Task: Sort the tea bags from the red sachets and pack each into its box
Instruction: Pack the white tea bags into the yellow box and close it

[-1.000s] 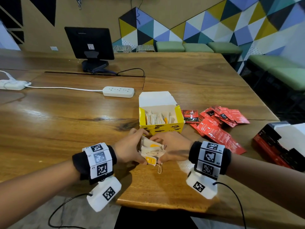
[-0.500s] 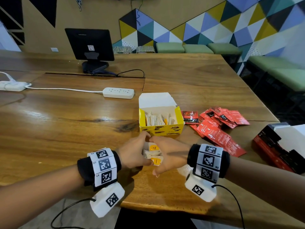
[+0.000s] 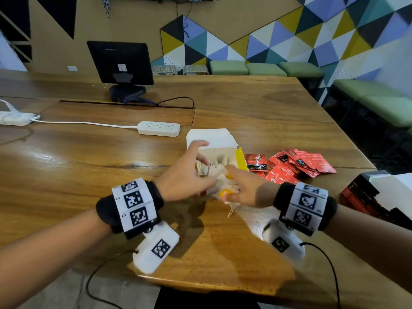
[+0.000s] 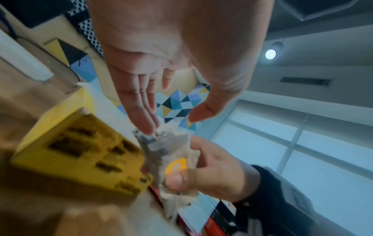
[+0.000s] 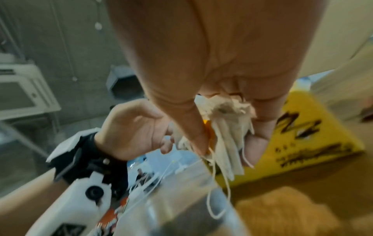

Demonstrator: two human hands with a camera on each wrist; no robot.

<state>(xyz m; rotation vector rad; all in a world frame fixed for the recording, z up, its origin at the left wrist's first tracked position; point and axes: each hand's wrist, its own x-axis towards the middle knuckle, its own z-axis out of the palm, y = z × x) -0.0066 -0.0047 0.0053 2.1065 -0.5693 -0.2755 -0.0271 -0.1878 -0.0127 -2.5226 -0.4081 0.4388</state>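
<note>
Head view: right hand (image 3: 242, 189) gripping tea bags (image 3: 219, 178).

A dark monitor (image 3: 120, 61) stands at the wooden table's (image 3: 245, 101) far left, a white power strip (image 3: 158, 128) nearer; green benches (image 3: 265, 68) line the patterned wall.

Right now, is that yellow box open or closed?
Open. The yellow box's white lid flap stands folded back, and tea bags show inside it.
</note>
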